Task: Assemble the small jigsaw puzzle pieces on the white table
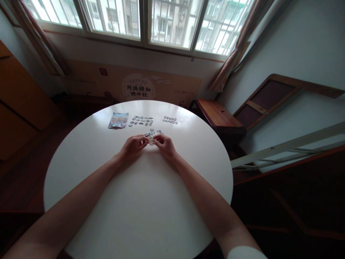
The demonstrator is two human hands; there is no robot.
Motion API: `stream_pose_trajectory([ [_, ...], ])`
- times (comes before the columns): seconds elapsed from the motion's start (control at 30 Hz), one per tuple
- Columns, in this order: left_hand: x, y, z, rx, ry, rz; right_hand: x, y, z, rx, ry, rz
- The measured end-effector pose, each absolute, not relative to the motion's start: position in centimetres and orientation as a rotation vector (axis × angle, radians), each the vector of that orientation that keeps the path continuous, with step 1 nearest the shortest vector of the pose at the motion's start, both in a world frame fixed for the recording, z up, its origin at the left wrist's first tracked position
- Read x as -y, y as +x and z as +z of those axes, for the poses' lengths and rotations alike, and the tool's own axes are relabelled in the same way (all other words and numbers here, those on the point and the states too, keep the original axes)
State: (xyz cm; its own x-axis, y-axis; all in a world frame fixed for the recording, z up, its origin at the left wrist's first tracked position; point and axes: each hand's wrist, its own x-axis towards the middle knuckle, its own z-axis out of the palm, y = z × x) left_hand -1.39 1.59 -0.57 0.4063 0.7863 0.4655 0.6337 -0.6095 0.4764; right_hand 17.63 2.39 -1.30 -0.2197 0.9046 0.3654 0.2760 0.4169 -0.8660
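A small heap of jigsaw puzzle pieces [152, 133] lies on the round white table [140, 201], some with pale backs and some with coloured faces. At the heap's near left side, my left hand [134, 142] is closed in a pinch on a puzzle piece. My right hand [165, 144] pinches at a puzzle piece from the right, its fingertips close to those of the left. The pieces at the fingertips are small and partly hidden. Beyond the hands, loose pieces [141, 121] are spread in rows, with a smaller group of pieces [170, 120] to their right.
A colourful picture packet [118, 120] lies at the table's far left. Past the table stand a wooden stool or bench [215, 113] on the right and a printed cardboard panel [167, 81] under the barred windows. A pale rail [291, 147] runs along the right.
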Motion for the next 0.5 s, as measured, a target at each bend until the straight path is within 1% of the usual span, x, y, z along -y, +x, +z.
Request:
stream_pose_trajectory([
  [0.5,-1.71,-1.33,-0.85,-1.251,2.394,1.056,-2.84,17.54,-1.95,1.731,-0.996,0.824],
])
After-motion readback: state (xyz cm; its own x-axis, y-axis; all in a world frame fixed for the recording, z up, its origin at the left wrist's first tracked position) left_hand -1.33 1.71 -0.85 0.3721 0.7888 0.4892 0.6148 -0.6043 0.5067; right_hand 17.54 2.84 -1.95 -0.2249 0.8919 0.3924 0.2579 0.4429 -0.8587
